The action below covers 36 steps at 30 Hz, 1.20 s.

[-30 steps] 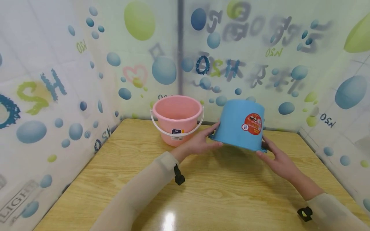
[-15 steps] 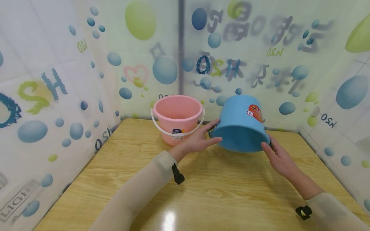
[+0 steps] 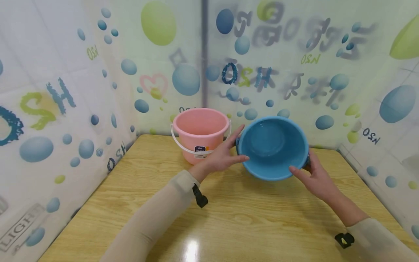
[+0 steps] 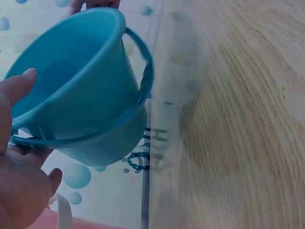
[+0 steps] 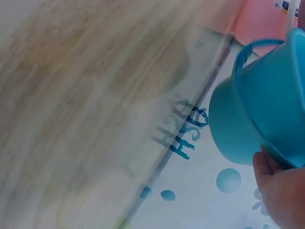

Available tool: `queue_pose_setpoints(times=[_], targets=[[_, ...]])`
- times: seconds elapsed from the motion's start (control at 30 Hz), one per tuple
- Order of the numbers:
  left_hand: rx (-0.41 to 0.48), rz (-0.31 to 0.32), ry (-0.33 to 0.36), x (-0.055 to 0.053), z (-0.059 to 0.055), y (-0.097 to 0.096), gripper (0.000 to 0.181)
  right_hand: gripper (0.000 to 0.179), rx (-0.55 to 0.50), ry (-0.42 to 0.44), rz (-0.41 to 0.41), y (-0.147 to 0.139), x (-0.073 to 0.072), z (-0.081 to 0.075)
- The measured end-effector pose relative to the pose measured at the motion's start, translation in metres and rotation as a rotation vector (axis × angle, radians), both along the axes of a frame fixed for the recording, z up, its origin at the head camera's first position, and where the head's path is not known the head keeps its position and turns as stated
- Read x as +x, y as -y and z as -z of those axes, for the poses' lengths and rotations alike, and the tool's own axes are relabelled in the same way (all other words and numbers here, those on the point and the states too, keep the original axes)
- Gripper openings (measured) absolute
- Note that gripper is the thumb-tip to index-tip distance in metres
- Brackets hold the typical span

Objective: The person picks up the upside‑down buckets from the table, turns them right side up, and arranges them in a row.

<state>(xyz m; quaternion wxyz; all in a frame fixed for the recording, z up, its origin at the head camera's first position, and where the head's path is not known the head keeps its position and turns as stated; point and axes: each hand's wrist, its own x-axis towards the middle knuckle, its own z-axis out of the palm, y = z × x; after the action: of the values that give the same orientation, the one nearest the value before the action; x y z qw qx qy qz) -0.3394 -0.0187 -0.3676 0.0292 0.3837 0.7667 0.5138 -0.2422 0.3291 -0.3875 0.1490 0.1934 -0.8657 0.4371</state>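
Note:
A blue bucket (image 3: 271, 145) hangs between both hands over the right back part of the table, tilted so its open mouth faces the head camera. My left hand (image 3: 226, 153) grips its left rim, the thumb over the edge and the fingers behind. On the opposite side, my right hand (image 3: 319, 178) holds the rim the same way. In the left wrist view, the blue handle (image 4: 147, 71) hangs along the outside of the bucket. A pink bucket (image 3: 201, 134) with a white handle stands upright just left of the blue one, partly behind my left hand.
The wooden table (image 3: 235, 218) spans the lower view. Patterned curtains (image 3: 183, 43) with blue and green dots rise behind it and on both sides. The pink bucket stands close to the back curtain.
Both hands have turned the blue bucket from mouth down to mouth facing the head camera; its red label has gone out of sight. The pink bucket has stayed in place.

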Motion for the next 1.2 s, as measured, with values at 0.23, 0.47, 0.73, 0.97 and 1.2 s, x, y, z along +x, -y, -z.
queue_pose_setpoints(times=[0.23, 0.47, 0.73, 0.97, 1.2], targets=[[0.005, 0.024, -0.028, -0.003, -0.004, 0.004, 0.116, 0.115, -0.009, 0.008, 0.008, -0.003, 0.000, -0.007], [-0.015, 0.072, -0.032, -0.003, -0.009, 0.008, 0.127, 0.118, 0.008, 0.033, 0.006, -0.006, 0.001, -0.009], [-0.041, 0.053, -0.060, -0.001, -0.013, 0.011, 0.125, 0.128, 0.050, 0.025, 0.005, -0.007, 0.003, -0.011], [0.009, 0.065, -0.004, -0.001, -0.014, 0.009, 0.117, 0.117, 0.055, -0.077, 0.013, -0.009, 0.000, -0.011], [0.056, 0.053, 0.048, 0.000, -0.014, 0.004, 0.106, 0.103, 0.027, -0.116, 0.000, -0.013, -0.003, -0.008]])
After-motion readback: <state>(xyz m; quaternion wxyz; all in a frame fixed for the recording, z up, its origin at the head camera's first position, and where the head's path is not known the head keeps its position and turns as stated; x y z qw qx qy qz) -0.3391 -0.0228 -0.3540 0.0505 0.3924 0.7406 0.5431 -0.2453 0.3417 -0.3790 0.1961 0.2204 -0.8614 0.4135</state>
